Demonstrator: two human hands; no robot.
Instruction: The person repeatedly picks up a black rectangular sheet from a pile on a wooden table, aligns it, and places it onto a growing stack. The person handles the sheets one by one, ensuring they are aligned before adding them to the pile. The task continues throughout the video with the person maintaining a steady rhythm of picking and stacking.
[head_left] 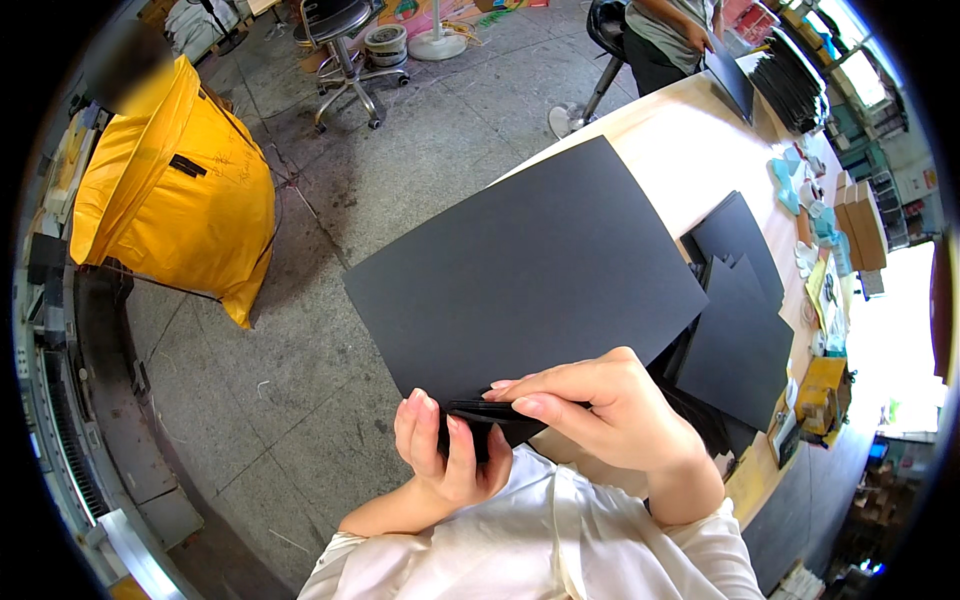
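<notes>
Hands (pixel 520 425) pinch black sheet (pixel 525 275) | wooden table (pixel 680 150) | concrete floor (pixel 300 380)

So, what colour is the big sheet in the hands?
The sheet is plain matte black, without pattern; the head view shows it.

Bare hands, bare forearms — loose white sleeves (pixel 560 540) bunched high.

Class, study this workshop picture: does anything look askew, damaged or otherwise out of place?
Only the black sheets on the table: the loose pile lies fanned, corners pointing different ways, unlike the neat stack farther along. The big black sheet held by the left hand and right hand looks undamaged.
</notes>
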